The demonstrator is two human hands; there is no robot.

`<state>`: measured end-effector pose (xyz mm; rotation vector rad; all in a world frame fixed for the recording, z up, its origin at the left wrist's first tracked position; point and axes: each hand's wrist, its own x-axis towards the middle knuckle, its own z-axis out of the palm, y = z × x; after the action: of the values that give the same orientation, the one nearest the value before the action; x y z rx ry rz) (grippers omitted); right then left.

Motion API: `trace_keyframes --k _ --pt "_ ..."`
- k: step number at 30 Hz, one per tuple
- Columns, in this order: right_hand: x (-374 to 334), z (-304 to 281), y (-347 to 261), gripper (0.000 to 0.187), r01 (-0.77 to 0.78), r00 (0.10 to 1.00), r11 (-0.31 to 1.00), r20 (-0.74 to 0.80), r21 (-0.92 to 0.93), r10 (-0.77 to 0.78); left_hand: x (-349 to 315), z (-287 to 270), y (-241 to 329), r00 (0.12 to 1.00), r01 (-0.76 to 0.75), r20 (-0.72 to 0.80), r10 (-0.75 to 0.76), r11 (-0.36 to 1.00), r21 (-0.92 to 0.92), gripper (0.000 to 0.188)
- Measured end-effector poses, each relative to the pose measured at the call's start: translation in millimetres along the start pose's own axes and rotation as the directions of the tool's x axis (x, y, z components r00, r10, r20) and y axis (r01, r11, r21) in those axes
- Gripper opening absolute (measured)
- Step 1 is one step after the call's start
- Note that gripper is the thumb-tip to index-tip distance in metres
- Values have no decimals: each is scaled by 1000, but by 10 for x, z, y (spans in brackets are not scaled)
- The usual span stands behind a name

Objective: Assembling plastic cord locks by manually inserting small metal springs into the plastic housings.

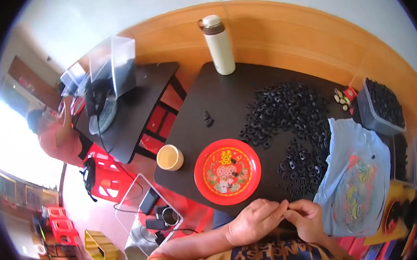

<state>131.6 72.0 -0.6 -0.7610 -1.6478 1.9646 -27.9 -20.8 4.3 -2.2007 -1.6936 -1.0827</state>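
Note:
At the near edge of the dark table, my left hand (256, 222) and my right hand (306, 221) meet with fingertips pinched together. Whatever lies between them is too small and too covered to make out. Just left of my hands sits a round red plate (200, 175) with a printed pattern and a few tiny black pieces on it. Beyond my hands spreads a large heap of small black plastic parts (284, 108), with a looser patch of them (300, 167) nearer to me. A couple of black parts (208, 119) lie apart, above the plate.
A beige cup (170, 158) stands left of the plate, a white thermos (220, 47) at the back. On the right are a blue cloth (362, 182) and a clear bin (379, 113) of black parts. Another person (56, 136) sits at the left table (133, 96).

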Motion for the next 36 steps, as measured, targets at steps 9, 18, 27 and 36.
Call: trace_keyframes --k 9,18,27,36 --pt "-17 2 217 12 -268 964 915 84 302 254 -182 91 -23 997 79 29 -77 994 -70 43" --pt "-25 -220 139 21 -192 978 926 141 325 153 158 102 -151 995 -44 86 52 995 -90 44" --pt "-88 -525 229 23 6 989 991 145 130 -25 478 -438 -869 880 429 124 -459 878 210 42" --pt "-48 -424 237 17 13 1000 1000 12 10 -13 571 -707 -2403 705 477 307 -639 748 462 33"
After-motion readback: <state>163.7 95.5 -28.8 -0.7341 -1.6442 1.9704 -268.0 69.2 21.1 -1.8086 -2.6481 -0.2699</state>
